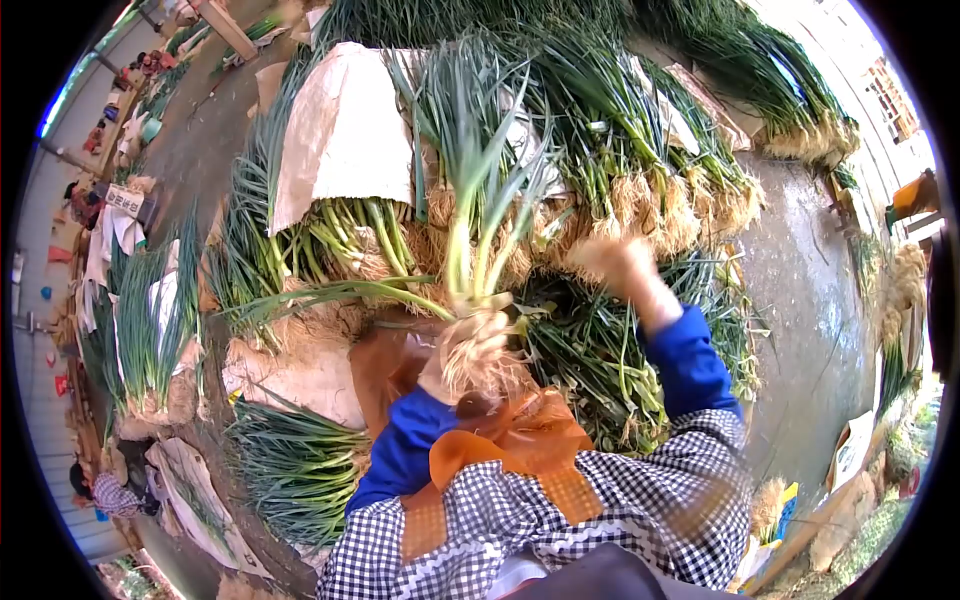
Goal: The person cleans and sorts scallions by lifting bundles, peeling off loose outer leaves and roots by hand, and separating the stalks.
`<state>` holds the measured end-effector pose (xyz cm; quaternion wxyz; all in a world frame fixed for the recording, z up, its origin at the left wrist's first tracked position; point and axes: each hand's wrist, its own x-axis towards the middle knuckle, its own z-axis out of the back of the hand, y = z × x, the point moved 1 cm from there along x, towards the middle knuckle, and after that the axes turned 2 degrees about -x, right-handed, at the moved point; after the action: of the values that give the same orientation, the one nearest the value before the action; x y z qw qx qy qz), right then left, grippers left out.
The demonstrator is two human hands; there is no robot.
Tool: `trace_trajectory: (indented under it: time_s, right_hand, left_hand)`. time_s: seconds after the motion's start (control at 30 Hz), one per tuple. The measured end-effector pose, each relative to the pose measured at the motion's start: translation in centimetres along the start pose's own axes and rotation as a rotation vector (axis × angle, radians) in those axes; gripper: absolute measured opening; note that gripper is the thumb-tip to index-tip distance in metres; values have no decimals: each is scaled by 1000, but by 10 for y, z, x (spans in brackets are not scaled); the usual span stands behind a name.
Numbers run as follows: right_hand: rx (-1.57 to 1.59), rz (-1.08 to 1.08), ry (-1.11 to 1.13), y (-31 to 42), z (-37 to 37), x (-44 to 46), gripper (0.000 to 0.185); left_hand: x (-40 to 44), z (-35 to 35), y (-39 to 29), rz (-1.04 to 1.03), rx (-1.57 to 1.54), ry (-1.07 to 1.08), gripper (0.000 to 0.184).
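The left hand (pixel 436 378) is closed around the base of a bunch of long green leafy stalks with pale shafts (pixel 462 245). Its fingers are partly hidden by the bunch's straw-coloured stringy roots (pixel 490 350). The bunch is located at the centre of the view, in front of the glossy orange-brown apron (pixel 530 425); its roots point toward the person and its leaves point away. One stalk extends sideways to the left.

The right hand (pixel 622 268) is raised to the right of the bunch, apart from it, and holds no visible item. Motion blur obscures its fingers; the degree of opening cannot be determined.

Both forearms carry blue sleeves (pixel 695 365), with a black-and-white checked garment (pixel 640 480) above the elbows.

Surrounding items: a creased off-white sheet (pixel 350 125) covers part of the stalks beyond and left of the bunch. Rooted green bundles (pixel 600 120) lie beyond the right hand. A loose dark-green leaf pile (pixel 600 350) lies nearer the person, below that hand. A separate green bundle (pixel 300 465) lies at lower left. Wet grey ground (pixel 800 300) extends at right.
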<state>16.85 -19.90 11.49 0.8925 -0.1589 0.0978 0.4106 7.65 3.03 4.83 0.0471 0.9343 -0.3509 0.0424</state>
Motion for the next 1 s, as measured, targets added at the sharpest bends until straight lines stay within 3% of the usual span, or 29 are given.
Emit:
trace_trajectory:
  time_s: [0.03, 0.1, 0.17, 0.2, 0.23, 0.27, 0.3, 0.37, 0.43, 0.53, 0.57, 0.63, 0.7, 0.77, 0.83, 0.87, 0.9, 1.0]
  right_hand:
    - [139, -296, -146, -32, -37, 12, 27]
    - [388, -598, -82, -77, -90, 30, 23]
    - [725, -643, 45, -78, -112, 36, 22]
    - [1057, -588, -54, -65, -99, 28, 23]
    - [1698, -594, -404, -28, -46, 4, 34]
    - [2011, -414, -466, 4, -33, -7, 29]
    - [1579, -505, -507, 32, -41, -21, 26]
    - [930, -261, -657, 75, -35, -40, 24]
    - [843, -174, -493, 104, -62, -42, 25]
    - [1178, -96, -225, 80, -58, -66, 36]
    - [1511, -521, 139, 67, -52, -65, 46]
    - [1447, -860, -184, 47, -106, -40, 51]
    - [1112, -782, -545, 46, -125, -10, 51]
    - [1033, -833, -464, 44, -126, 17, 33]
    - [1367, -885, -808, 58, -133, 26, 28]
    - [1898, -823, -990, 69, -137, 34, 24]
    - [2235, -806, -1030, 84, -113, 24, 21]
    - [2417, -496, -665, 131, -135, -9, 22]
  left_hand:
    - [0, -21, 2, -111, 77, 2, 31]
    - [0, -64, 6, -335, 233, -20, 27]
    - [3, -44, -1, -404, 418, -278, 23]
    - [6, -21, -4, -332, 325, -213, 24]
    - [1, 9, -4, -360, 323, -275, 21]
    - [-2, 26, 4, -337, 351, -401, 23]
    - [1, 30, 19, -295, 363, -482, 25]
    - [11, 30, 53, -188, 361, -585, 30]
    - [5, 46, 76, -132, 312, -685, 27]
    - [-3, 66, 81, -75, 435, -716, 24]
    - [-6, 77, 79, -35, 431, -774, 23]
    - [-8, 80, 83, 9, 429, -827, 22]
    - [-3, 74, 87, -9, 393, -831, 20]
    - [-6, 81, 93, -26, 397, -866, 20]
    - [-2, 91, 91, -90, 414, -897, 19]
    - [0, 96, 93, -137, 475, -896, 19]
    - [-1, 98, 95, -141, 469, -899, 19]
    - [1, 101, 86, -374, 470, -980, 18]
